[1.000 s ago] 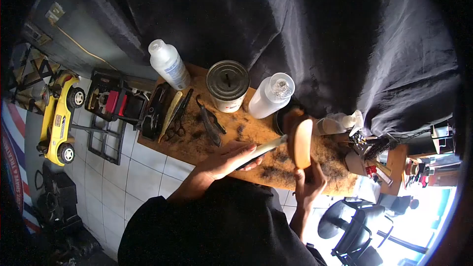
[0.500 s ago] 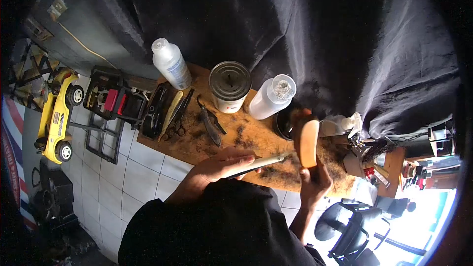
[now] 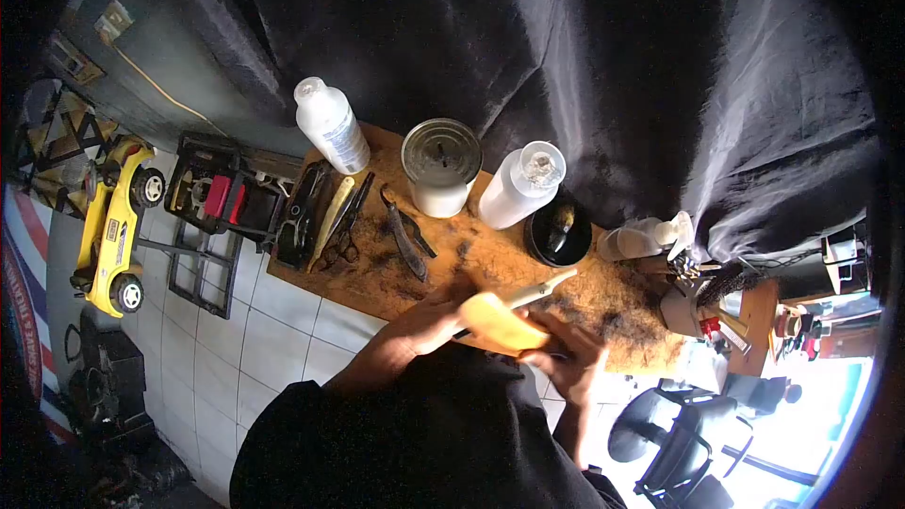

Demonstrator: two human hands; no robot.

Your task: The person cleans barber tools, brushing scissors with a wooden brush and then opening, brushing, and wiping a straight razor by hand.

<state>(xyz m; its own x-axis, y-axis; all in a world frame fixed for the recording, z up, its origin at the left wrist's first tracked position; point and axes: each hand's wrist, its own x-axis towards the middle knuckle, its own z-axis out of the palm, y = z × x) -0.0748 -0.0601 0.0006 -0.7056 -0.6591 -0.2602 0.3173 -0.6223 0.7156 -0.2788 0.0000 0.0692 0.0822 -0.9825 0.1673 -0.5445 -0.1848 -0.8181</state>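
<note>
My left hand (image 3: 424,325) is closed around a slim cream-coloured tool (image 3: 542,290) with a narrow tip; its exact kind is unclear. In my right hand (image 3: 570,353) is a wooden-backed brush (image 3: 504,322), held across the front of the tool. The brush covers part of the tool and some of my left fingers, and its bristles do not show clearly. Both hands are over the front edge of a worn wooden table (image 3: 481,264). Beyond them stands a black bowl (image 3: 556,240) with a dark object inside.
White bottles (image 3: 332,127) (image 3: 521,187) flank a lidded can (image 3: 441,165). Scissors (image 3: 337,253), a folded dark tool (image 3: 407,238) and a black tray (image 3: 304,217) lie left. A spray bottle (image 3: 646,238) stands right. A yellow toy car (image 3: 115,231) and a black chair (image 3: 688,434) are farther out.
My right hand has brought the brush left and down, turning it from upright to lying across the cream-coloured tool. The black bowl is now uncovered. My left hand stays nearly in place.
</note>
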